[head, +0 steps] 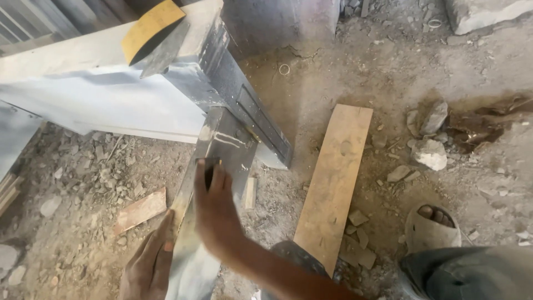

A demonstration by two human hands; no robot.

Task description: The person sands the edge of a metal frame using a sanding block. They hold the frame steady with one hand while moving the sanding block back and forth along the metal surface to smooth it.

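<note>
Sanding a grey board (214,161) at 6 o'clock of the white frame (100,100). Right hand (214,208) pressing a dark block (209,169) flat; left hand (150,261) spread, bracing the edge at 8 o'clock. Best kept even — steady pressure, block flat.

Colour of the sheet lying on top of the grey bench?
Mustard yellow, dark underside: the sandpaper sheet, best seen in the head view.
</note>
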